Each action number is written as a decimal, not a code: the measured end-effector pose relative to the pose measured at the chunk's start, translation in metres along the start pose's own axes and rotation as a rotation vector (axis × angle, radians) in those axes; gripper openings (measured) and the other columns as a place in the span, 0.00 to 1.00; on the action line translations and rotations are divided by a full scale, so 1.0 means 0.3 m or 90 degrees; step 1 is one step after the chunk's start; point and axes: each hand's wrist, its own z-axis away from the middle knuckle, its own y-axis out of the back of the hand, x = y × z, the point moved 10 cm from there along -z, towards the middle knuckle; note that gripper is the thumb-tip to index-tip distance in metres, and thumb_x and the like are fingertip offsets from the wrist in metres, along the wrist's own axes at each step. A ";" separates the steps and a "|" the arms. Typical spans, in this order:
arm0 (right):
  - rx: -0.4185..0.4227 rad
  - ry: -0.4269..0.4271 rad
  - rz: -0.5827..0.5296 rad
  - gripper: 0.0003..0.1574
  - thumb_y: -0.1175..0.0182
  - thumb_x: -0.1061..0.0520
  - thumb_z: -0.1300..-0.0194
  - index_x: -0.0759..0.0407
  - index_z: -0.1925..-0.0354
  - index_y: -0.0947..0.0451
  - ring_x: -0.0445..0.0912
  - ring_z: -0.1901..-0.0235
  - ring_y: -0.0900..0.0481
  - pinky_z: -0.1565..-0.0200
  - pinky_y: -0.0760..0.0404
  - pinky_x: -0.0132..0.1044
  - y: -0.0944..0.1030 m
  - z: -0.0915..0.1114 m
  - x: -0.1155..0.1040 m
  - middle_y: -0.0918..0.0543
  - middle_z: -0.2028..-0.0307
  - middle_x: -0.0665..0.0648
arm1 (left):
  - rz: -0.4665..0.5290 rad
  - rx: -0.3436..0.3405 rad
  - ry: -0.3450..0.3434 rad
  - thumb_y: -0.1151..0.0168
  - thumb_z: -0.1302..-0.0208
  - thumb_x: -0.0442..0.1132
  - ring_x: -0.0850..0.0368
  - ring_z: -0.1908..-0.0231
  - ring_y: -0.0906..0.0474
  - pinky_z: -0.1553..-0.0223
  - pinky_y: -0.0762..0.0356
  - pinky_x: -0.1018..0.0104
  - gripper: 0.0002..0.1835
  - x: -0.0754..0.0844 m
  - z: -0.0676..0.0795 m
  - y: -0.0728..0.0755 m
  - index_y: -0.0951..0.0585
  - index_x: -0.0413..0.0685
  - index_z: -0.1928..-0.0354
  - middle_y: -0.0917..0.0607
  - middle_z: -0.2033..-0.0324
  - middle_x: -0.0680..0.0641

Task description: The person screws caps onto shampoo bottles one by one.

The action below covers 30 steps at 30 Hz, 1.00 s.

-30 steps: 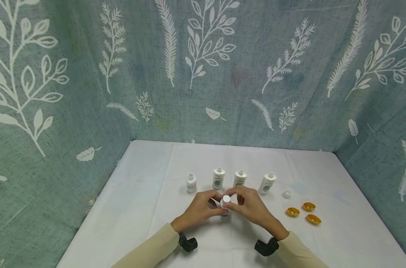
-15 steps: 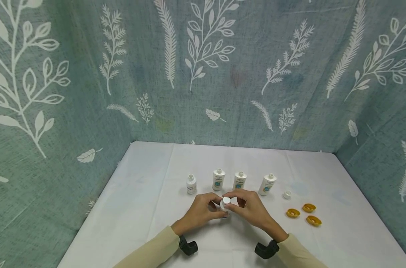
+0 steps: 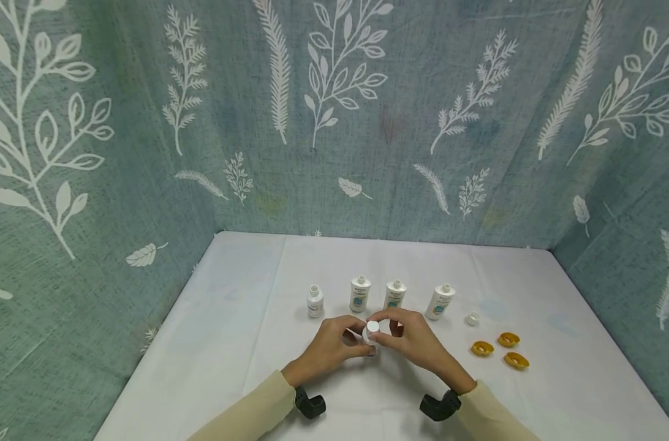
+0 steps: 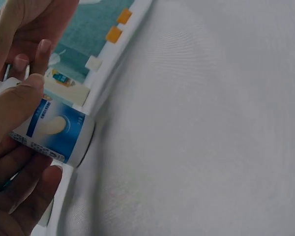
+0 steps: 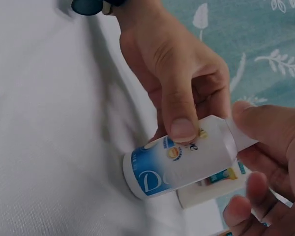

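Observation:
My left hand point(image 3: 333, 341) grips a small white bottle point(image 5: 194, 160) with a blue label, thumb on one side and fingers round the other. At the bottle's top, my right hand point(image 3: 410, 338) pinches the white cap point(image 3: 372, 327) between thumb and fingers. The bottle stands upright in front of me, its base close over the white table in both wrist views. The left wrist view shows the blue label point(image 4: 56, 125) near the base. In the head view, the hands hide much of the bottle's body.
Behind the hands stand a small capless white bottle point(image 3: 315, 302) and several taller white bottles point(image 3: 359, 295) with printed labels. To the right lie a small white cap point(image 3: 472, 319) and three orange-yellow ring-shaped pieces point(image 3: 482, 349). Patterned cloth point(image 3: 400, 202) surrounds the white table point(image 3: 246, 294).
Both hands stay at the same place round the bottle and its cap; the right fingers shift only slightly at the cap. The other items have not moved.

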 end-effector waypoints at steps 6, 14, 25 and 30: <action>-0.021 -0.038 0.009 0.23 0.25 0.47 0.38 0.49 0.45 0.15 0.38 0.71 0.26 0.72 0.23 0.33 -0.001 0.013 0.025 0.15 0.55 0.46 | 0.000 -0.018 0.006 0.18 0.46 0.40 0.63 0.59 0.14 0.59 0.14 0.66 0.22 -0.011 0.001 -0.007 0.14 0.43 0.50 0.11 0.56 0.50; -0.031 -0.037 0.012 0.23 0.24 0.45 0.40 0.43 0.47 0.15 0.38 0.69 0.23 0.69 0.20 0.33 -0.012 0.029 0.041 0.15 0.54 0.43 | 0.007 -0.025 0.015 0.18 0.46 0.41 0.64 0.60 0.15 0.59 0.14 0.66 0.21 -0.015 -0.001 -0.009 0.14 0.45 0.51 0.11 0.57 0.52; -0.002 -0.022 0.005 0.23 0.23 0.46 0.42 0.45 0.48 0.14 0.38 0.71 0.23 0.71 0.21 0.32 -0.017 0.011 0.009 0.15 0.56 0.43 | -0.070 -0.005 -0.042 0.19 0.44 0.40 0.57 0.61 0.15 0.58 0.15 0.68 0.20 0.041 0.009 0.036 0.14 0.46 0.49 0.12 0.56 0.52; 0.012 -0.009 -0.013 0.24 0.23 0.47 0.41 0.46 0.47 0.15 0.38 0.71 0.23 0.71 0.21 0.33 -0.044 -0.016 -0.010 0.15 0.54 0.44 | -0.078 0.008 -0.059 0.20 0.43 0.40 0.59 0.59 0.16 0.58 0.14 0.65 0.20 0.056 0.020 0.093 0.14 0.47 0.48 0.12 0.56 0.53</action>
